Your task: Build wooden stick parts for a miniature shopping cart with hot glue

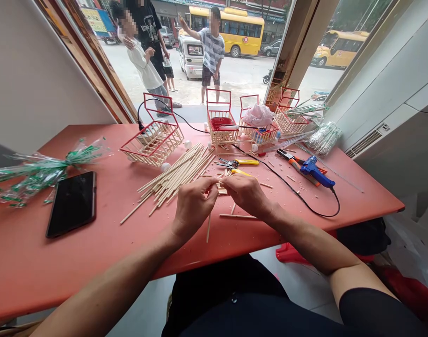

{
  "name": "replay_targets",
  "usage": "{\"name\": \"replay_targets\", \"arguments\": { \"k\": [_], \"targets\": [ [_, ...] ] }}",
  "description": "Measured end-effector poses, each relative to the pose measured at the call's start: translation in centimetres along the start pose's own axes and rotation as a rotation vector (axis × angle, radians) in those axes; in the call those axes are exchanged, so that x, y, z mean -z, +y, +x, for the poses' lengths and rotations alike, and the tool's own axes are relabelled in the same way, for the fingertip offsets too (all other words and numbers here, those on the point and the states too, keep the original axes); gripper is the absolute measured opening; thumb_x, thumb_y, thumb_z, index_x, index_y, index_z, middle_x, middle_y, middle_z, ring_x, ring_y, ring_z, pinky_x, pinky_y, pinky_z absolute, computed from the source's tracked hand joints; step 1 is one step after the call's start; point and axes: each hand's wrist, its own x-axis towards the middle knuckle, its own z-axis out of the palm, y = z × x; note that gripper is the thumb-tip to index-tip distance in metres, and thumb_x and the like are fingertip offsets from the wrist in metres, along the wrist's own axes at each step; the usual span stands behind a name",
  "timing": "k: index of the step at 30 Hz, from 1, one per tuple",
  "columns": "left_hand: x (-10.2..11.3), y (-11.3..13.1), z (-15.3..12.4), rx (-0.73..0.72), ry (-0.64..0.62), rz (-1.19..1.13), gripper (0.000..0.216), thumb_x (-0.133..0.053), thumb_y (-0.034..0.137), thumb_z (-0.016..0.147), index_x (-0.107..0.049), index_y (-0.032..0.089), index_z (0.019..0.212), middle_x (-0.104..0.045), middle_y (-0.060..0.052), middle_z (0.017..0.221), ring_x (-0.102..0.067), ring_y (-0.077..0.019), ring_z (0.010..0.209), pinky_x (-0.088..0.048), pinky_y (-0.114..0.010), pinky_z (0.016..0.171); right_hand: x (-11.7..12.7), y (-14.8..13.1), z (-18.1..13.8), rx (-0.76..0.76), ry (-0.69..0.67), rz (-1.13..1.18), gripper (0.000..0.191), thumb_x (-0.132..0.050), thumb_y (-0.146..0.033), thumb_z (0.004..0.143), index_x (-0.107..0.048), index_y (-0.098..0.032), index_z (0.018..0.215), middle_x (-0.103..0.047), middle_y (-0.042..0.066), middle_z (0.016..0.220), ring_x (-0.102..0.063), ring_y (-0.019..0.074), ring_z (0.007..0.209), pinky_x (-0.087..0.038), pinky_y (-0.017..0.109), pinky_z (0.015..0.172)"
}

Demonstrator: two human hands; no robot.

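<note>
My left hand [194,202] and my right hand [248,191] meet fingertip to fingertip above the table's middle. Both are closed in a pinch; whatever sits between the fingers is too small and covered to name. A thin wooden stick [208,228] shows below my left hand, and whether it lies on the table or hangs from the fingers I cannot tell. Under my right wrist lies another stick [237,216]. Left of the hands spreads a pile of wooden sticks [178,175]. Just beyond the fingers are yellow-handled pliers [247,162], with short cut sticks partly hidden beneath my hands.
Small stick-built carts with red rims [152,142] line the back, one holding pink material [258,115]. A blue glue gun [314,171] trails its cord at right. A phone [72,203] and plastic-wrapped bundles [41,168] lie left on the red table [129,262]. People stand outside the window.
</note>
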Motion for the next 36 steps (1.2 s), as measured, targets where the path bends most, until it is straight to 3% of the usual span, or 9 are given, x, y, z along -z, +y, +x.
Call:
{"name": "replay_targets", "arguments": {
  "k": [10, 17, 30, 36],
  "targets": [
    [0.17, 0.05, 0.03, 0.012, -0.016, 0.014, 0.025, -0.063, 0.022, 0.093, -0.088, 0.024, 0.098, -0.088, -0.004, 0.087, -0.081, -0.0216, 0.074, -0.060, -0.030, 0.076, -0.32, 0.18, -0.24, -0.048, -0.039, 0.049, 0.027, -0.051, -0.014, 0.112, -0.071, -0.019, 0.094, -0.078, 0.007, 0.088, -0.066, 0.0196, 0.080, -0.043, 0.030, 0.077],
    [0.30, 0.08, 0.10, -0.007, -0.023, 0.001, 0.025, -0.063, 0.020, 0.095, -0.088, 0.024, 0.100, -0.088, -0.005, 0.088, -0.082, -0.0217, 0.074, -0.058, -0.030, 0.073, -0.16, 0.14, -0.11, -0.007, -0.003, 0.017, 0.030, -0.050, -0.013, 0.111, -0.066, -0.020, 0.087, -0.072, 0.004, 0.079, -0.060, 0.0173, 0.073, -0.039, 0.028, 0.072],
    [0.32, 0.13, 0.14, -0.012, -0.019, 0.009, 0.025, -0.063, 0.020, 0.095, -0.088, 0.024, 0.099, -0.088, -0.004, 0.087, -0.081, -0.0207, 0.074, -0.058, -0.028, 0.074, -0.36, 0.22, -0.14, 0.004, 0.006, 0.006, 0.030, -0.049, -0.014, 0.112, -0.067, -0.020, 0.089, -0.074, 0.005, 0.081, -0.061, 0.0176, 0.074, -0.040, 0.029, 0.073],
    [0.28, 0.08, 0.18, -0.081, 0.022, 0.005, 0.025, -0.063, 0.018, 0.096, -0.088, 0.021, 0.097, -0.086, -0.004, 0.082, -0.080, -0.0203, 0.069, -0.056, -0.028, 0.069, -0.29, 0.19, -0.06, 0.014, 0.020, 0.024, 0.032, -0.048, -0.014, 0.113, -0.065, -0.020, 0.087, -0.074, 0.004, 0.079, -0.061, 0.0169, 0.072, -0.041, 0.028, 0.073]
  ]
}}
